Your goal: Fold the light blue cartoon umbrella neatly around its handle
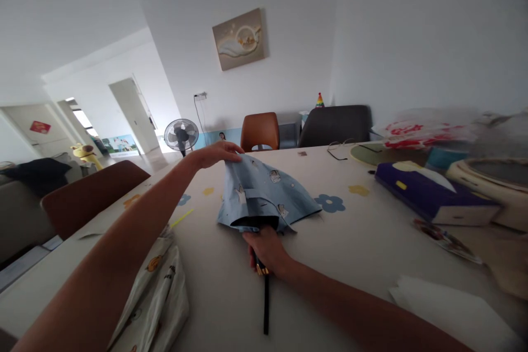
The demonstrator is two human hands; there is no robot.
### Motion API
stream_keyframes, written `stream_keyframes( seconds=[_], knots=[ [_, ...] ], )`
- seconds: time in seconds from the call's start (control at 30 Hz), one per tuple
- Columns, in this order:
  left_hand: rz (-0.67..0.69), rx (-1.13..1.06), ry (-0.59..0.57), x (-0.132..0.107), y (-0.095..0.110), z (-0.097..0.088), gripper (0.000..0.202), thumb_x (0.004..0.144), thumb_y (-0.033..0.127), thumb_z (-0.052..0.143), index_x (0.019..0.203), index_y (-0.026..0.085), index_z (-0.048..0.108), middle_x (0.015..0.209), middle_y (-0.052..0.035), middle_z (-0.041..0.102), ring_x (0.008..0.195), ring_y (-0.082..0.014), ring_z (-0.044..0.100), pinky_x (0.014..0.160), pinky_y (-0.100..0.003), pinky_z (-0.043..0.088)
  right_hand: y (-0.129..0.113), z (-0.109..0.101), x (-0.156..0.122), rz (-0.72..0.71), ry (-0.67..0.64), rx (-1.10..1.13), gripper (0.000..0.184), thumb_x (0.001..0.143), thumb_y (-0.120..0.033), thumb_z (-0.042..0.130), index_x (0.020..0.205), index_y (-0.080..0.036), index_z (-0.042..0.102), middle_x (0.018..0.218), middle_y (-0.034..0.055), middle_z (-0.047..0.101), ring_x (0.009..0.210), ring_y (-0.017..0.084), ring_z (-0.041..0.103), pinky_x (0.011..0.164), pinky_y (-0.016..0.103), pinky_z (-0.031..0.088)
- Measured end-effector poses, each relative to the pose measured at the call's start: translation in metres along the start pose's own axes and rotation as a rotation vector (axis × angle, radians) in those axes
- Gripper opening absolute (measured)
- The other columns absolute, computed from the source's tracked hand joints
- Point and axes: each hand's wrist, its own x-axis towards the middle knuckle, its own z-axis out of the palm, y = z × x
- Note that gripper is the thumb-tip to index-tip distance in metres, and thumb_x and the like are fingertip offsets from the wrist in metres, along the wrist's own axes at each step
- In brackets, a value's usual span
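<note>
A light blue folding umbrella (264,190) with small printed figures lies on the pale table (231,291), its canopy loose and half folded. My left hand (216,153) reaches far forward and pinches the umbrella's far tip. My right hand (266,250) is closed round the umbrella's black handle at the near end of the canopy. A black wrist strap (266,302) trails from the handle toward me along the tabletop.
A white patterned cloth (159,291) lies at my left. At right are a dark blue tissue box (433,198), a white sheet (449,311), glasses (340,149), plastic bags and a round container. Brown chairs (88,195) flank the table; a fan (181,135) stands beyond.
</note>
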Motion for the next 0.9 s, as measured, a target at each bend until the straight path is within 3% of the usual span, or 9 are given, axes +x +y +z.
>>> stream_keyframes(
  seconds=[0.1, 0.23, 0.37, 0.43, 0.5, 0.6, 0.73, 0.9],
  knots=[
    [0.031, -0.080, 0.030, -0.006, -0.012, -0.007, 0.035, 0.060, 0.021, 0.064, 0.095, 0.019, 0.064, 0.083, -0.0051, 0.064, 0.075, -0.0130, 0.058, 0.071, -0.027, 0.044, 0.000, 0.000, 0.001, -0.001, 0.002, 0.002, 0.029, 0.075, -0.018, 0.044, 0.047, -0.017, 0.040, 0.035, -0.0027, 0.041, 0.028, 0.010, 0.045, 0.027, 0.019, 0.035],
    [0.012, -0.140, 0.164, -0.007, -0.038, -0.001, 0.034, 0.056, 0.014, 0.060, 0.090, 0.015, 0.063, 0.084, -0.0059, 0.064, 0.076, -0.0130, 0.057, 0.075, -0.030, 0.044, -0.001, 0.000, 0.001, 0.009, 0.002, -0.004, 0.027, 0.074, -0.019, 0.044, 0.048, -0.018, 0.040, 0.035, -0.0024, 0.041, 0.028, 0.011, 0.044, 0.026, 0.020, 0.034],
    [0.009, -0.045, 0.459, -0.019, -0.052, 0.018, 0.030, 0.059, 0.012, 0.053, 0.088, 0.014, 0.061, 0.088, -0.0049, 0.063, 0.082, -0.0140, 0.057, 0.081, -0.032, 0.043, -0.003, 0.000, 0.000, 0.001, -0.007, -0.012, 0.026, 0.074, -0.022, 0.045, 0.048, -0.018, 0.040, 0.035, -0.0009, 0.043, 0.029, 0.012, 0.046, 0.028, 0.020, 0.035],
    [0.058, 0.089, 0.644, -0.034, -0.047, 0.030, 0.031, 0.062, 0.012, 0.050, 0.091, 0.015, 0.061, 0.094, -0.0054, 0.062, 0.088, -0.0150, 0.055, 0.083, -0.032, 0.042, -0.003, 0.000, 0.000, 0.004, -0.011, -0.028, 0.027, 0.074, -0.023, 0.045, 0.048, -0.018, 0.040, 0.036, -0.0001, 0.044, 0.029, 0.012, 0.046, 0.028, 0.021, 0.035],
    [0.133, 0.236, 0.710, -0.054, -0.037, 0.045, 0.029, 0.067, 0.016, 0.050, 0.094, 0.016, 0.060, 0.097, -0.0054, 0.060, 0.090, -0.0153, 0.053, 0.083, -0.031, 0.041, -0.004, 0.000, 0.000, 0.012, -0.014, -0.045, 0.026, 0.074, -0.024, 0.045, 0.049, -0.018, 0.041, 0.036, 0.0006, 0.045, 0.030, 0.012, 0.046, 0.028, 0.021, 0.036],
    [0.196, 0.463, 0.626, -0.081, -0.022, 0.068, 0.024, 0.071, 0.029, 0.056, 0.092, 0.019, 0.063, 0.086, -0.0037, 0.057, 0.081, -0.0149, 0.052, 0.078, -0.030, 0.042, -0.006, -0.001, 0.000, 0.010, -0.026, -0.063, 0.026, 0.074, -0.025, 0.044, 0.049, -0.018, 0.042, 0.035, 0.0016, 0.046, 0.030, 0.012, 0.046, 0.029, 0.020, 0.036],
    [0.084, 0.657, 0.432, -0.097, -0.014, 0.086, 0.035, 0.069, 0.046, 0.060, 0.095, 0.024, 0.064, 0.070, -0.0005, 0.054, 0.071, -0.0157, 0.050, 0.070, -0.029, 0.039, -0.005, -0.001, 0.000, -0.001, -0.013, -0.072, 0.025, 0.074, -0.023, 0.044, 0.049, -0.018, 0.043, 0.035, 0.0012, 0.046, 0.031, 0.012, 0.047, 0.030, 0.020, 0.037],
    [-0.046, 0.679, 0.331, -0.095, -0.019, 0.090, 0.042, 0.067, 0.033, 0.059, 0.108, 0.030, 0.058, 0.069, 0.0026, 0.056, 0.067, -0.0151, 0.052, 0.069, -0.029, 0.038, -0.001, 0.000, 0.003, -0.046, -0.019, -0.036, 0.022, 0.073, -0.019, 0.044, 0.051, -0.018, 0.042, 0.038, -0.0005, 0.045, 0.030, 0.013, 0.049, 0.029, 0.021, 0.037]
  ],
)
